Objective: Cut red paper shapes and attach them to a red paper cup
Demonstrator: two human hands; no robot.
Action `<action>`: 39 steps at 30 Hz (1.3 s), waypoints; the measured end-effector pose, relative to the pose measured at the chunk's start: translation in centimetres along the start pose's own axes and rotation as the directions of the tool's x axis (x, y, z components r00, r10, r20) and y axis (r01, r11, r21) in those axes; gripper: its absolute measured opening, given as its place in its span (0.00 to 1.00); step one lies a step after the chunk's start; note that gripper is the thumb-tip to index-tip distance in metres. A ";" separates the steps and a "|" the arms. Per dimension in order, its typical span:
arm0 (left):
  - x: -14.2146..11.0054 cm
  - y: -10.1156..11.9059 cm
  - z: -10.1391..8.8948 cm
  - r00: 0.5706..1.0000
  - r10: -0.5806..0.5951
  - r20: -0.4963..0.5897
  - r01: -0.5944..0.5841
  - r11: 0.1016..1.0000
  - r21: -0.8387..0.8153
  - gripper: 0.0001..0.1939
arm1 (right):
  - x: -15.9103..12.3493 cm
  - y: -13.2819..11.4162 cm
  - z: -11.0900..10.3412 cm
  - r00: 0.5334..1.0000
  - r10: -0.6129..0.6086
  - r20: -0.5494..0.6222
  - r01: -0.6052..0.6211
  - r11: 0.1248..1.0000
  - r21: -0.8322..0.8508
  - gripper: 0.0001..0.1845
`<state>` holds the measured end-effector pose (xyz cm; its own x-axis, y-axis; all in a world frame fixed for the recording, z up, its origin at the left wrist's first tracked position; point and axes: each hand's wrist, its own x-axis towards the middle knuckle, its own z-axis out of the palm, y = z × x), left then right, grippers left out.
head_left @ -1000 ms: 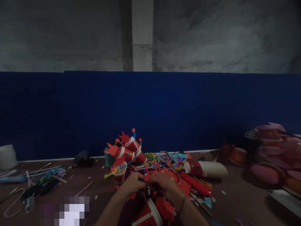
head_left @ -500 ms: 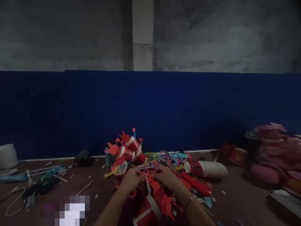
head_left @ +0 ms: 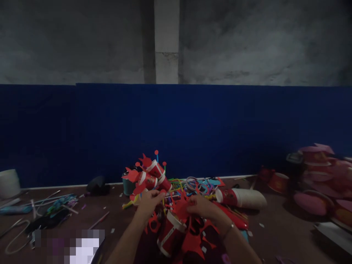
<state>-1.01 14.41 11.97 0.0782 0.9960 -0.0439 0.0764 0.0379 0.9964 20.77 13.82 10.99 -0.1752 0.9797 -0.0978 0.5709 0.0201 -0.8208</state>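
My left hand (head_left: 150, 203) pinches a small red paper disc (head_left: 163, 192) between thumb and fingertips, with a thin yellow strip showing below it. Opposite it, my right hand (head_left: 202, 207) has its fingers closed on the edge of a red spiky paper cut-out (head_left: 180, 206). Just below both hands, a red paper cup (head_left: 171, 234) with a white rim lies tilted. More red paper cut-outs (head_left: 192, 244) are beside the cup, nearer to me. Part of what the right fingers grip is hidden.
Behind my left hand stand finished-looking red cup figures (head_left: 150, 179) with paper heads. Colourful pipe cleaners (head_left: 198, 185) are heaped at the back. Stacked paper cups (head_left: 240, 198) lie to the right. Pink and red cup crafts (head_left: 316, 179) are piled far right, before a blue panel (head_left: 176, 128).
My hands have drawn apart, the left moving left with the red disc, the right moving right to the spiky cut-out. The cup has come more into view and shifted upward.
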 end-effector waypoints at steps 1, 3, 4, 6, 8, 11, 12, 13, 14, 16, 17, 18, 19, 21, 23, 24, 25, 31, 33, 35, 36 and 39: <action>-0.1 0.1 0.0 1.000 -0.002 0.029 0.002 1.000 0.013 0.18 | 0.0 -0.2 0.1 1.000 0.000 -0.012 0.000 0.999 0.032 0.03; -0.2 0.1 0.2 0.995 -0.001 0.102 -0.004 0.999 0.050 0.19 | 0.1 -0.7 0.3 0.999 -0.023 -0.029 0.027 0.988 0.151 0.05; -0.2 0.0 0.2 0.990 0.002 0.144 -0.012 0.998 0.069 0.20 | 0.1 -1.0 0.4 0.998 -0.050 -0.037 0.057 0.971 0.231 0.05; -0.4 0.0 0.4 0.976 0.011 0.219 -0.034 0.994 0.102 0.21 | 0.1 -1.3 0.4 0.993 -0.108 -0.047 0.118 0.919 0.377 0.04; -0.6 0.1 0.4 0.965 0.015 0.261 -0.051 0.990 0.131 0.21 | 0.1 -1.5 0.5 0.988 -0.144 -0.052 0.152 0.881 0.447 0.05; -0.9 0.4 0.5 0.959 0.017 0.282 -0.069 0.982 0.178 0.20 | 0.2 -1.5 0.5 0.986 -0.158 -0.062 0.169 0.875 0.455 0.06; -0.9 0.5 0.5 0.958 0.017 0.286 -0.073 0.980 0.185 0.20 | 0.2 -1.5 0.5 0.984 -0.163 -0.065 0.175 0.876 0.450 0.06; -0.9 0.5 0.5 0.957 0.018 0.291 -0.075 0.979 0.189 0.19 | 0.1 -1.6 0.5 0.983 -0.172 -0.065 0.183 0.877 0.444 0.06; -0.9 0.5 0.5 0.956 0.017 0.294 -0.076 0.979 0.190 0.19 | 0.1 -1.6 0.5 0.981 -0.185 -0.063 0.194 0.876 0.443 0.05; -0.8 0.3 0.5 0.955 0.011 0.295 -0.071 0.978 0.194 0.18 | 0.0 -1.7 0.4 0.976 -0.210 -0.053 0.211 0.868 0.449 0.05; -0.7 0.1 0.6 0.955 0.010 0.297 -0.070 0.978 0.195 0.18 | 0.0 -1.8 0.4 0.975 -0.217 -0.048 0.215 0.866 0.451 0.05; -0.6 -0.1 0.7 0.955 0.013 0.295 -0.072 0.979 0.191 0.18 | -0.1 -1.9 0.4 0.974 -0.220 -0.046 0.217 0.865 0.451 0.05; -0.5 -0.2 0.8 0.956 0.016 0.294 -0.074 0.980 0.184 0.17 | -0.1 -2.0 0.4 0.974 -0.221 -0.046 0.218 0.866 0.449 0.05; -0.5 -0.4 1.0 0.957 0.021 0.290 -0.070 0.985 0.159 0.16 | -0.3 -2.2 0.3 0.974 -0.222 -0.043 0.218 0.869 0.444 0.06; -0.6 -0.4 1.3 0.960 0.028 0.279 -0.067 0.989 0.134 0.14 | -0.4 -2.4 0.3 0.973 -0.228 -0.039 0.221 0.866 0.449 0.07; -0.7 -0.3 1.4 0.961 0.035 0.274 -0.071 0.990 0.125 0.14 | -0.4 -2.5 0.3 0.972 -0.231 -0.035 0.222 0.863 0.454 0.08; -0.7 -0.3 1.5 0.962 0.042 0.270 -0.076 0.990 0.116 0.14 | -0.5 -2.6 0.2 0.972 -0.235 -0.030 0.222 0.859 0.462 0.10; -0.3 -0.5 1.4 0.974 0.088 0.207 -0.102 0.993 0.055 0.16 | -0.5 -2.6 -0.3 0.987 -0.152 -0.058 0.162 0.887 0.432 0.16; -0.2 -0.6 1.3 0.974 0.085 0.208 -0.101 0.992 0.070 0.16 | -0.5 -2.5 -0.5 0.991 -0.128 -0.049 0.137 0.912 0.386 0.13; -0.2 -0.6 1.3 0.974 0.085 0.210 -0.105 0.991 0.083 0.16 | -0.6 -2.4 -0.5 0.990 -0.129 -0.056 0.140 0.914 0.382 0.11; -0.2 -0.6 1.3 0.975 0.085 0.206 -0.105 0.990 0.089 0.16 | -0.6 -2.4 -0.5 0.988 -0.137 -0.067 0.153 0.907 0.392 0.11; -0.4 -0.5 1.4 0.977 0.083 0.198 -0.104 0.989 0.100 0.16 | -0.6 -2.4 -0.1 0.978 -0.167 -0.124 0.204 0.890 0.408 0.08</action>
<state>0.35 13.84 11.41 0.2795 0.9598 0.0254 0.1669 -0.0746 0.9831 19.63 13.24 13.08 -0.1671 0.9796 0.1119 0.1452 0.1367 -0.9799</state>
